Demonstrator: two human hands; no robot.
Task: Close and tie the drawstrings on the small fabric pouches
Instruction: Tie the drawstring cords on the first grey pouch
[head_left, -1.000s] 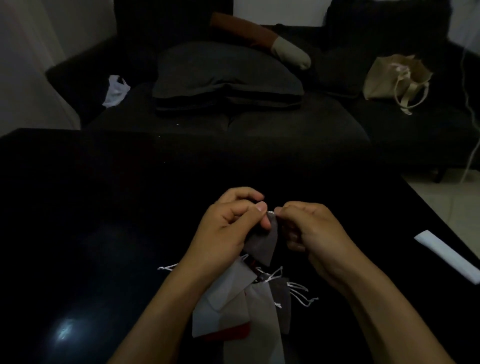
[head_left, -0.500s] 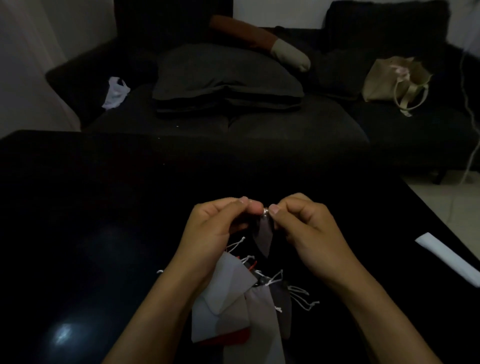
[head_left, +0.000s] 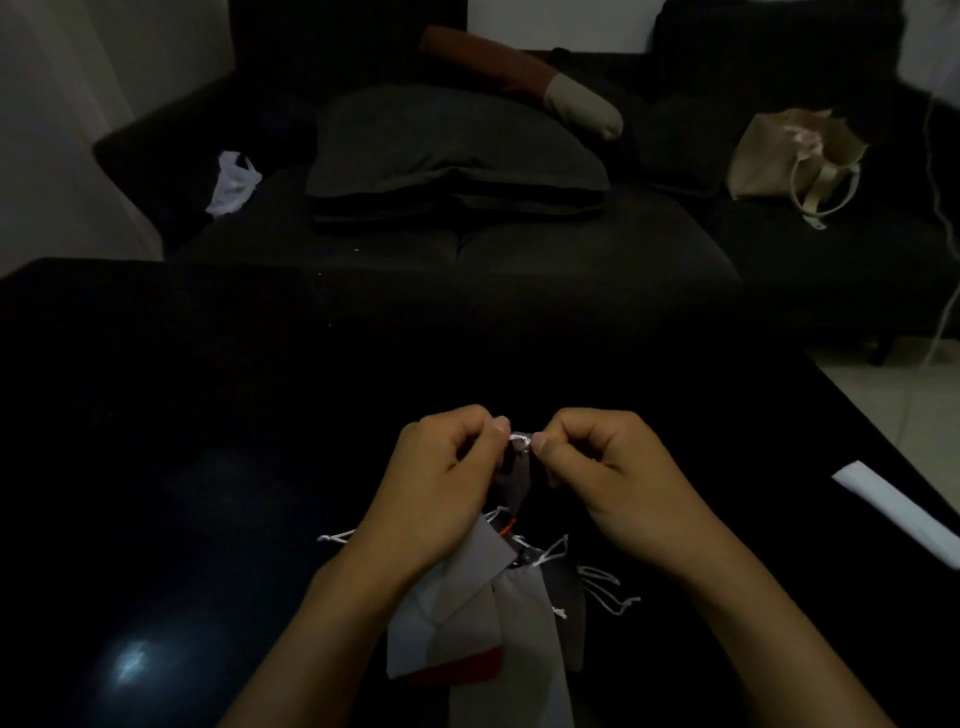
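Observation:
A small dark grey pouch hangs between my two hands above the black table. My left hand and my right hand each pinch the white drawstring at the pouch's mouth, thumbs nearly touching. Below them a pile of pouches lies on the table, grey, white and one red, with loose white strings trailing to the right. My left forearm covers part of the pile.
A white paper strip lies near the table's right edge. Beyond the table stands a dark sofa with a grey cushion, a beige tote bag and a white plastic bag.
Both hands have moved slightly apart and turned, drawing the white string taut at the pouch's mouth. The pouch has narrowed and hangs straighter.

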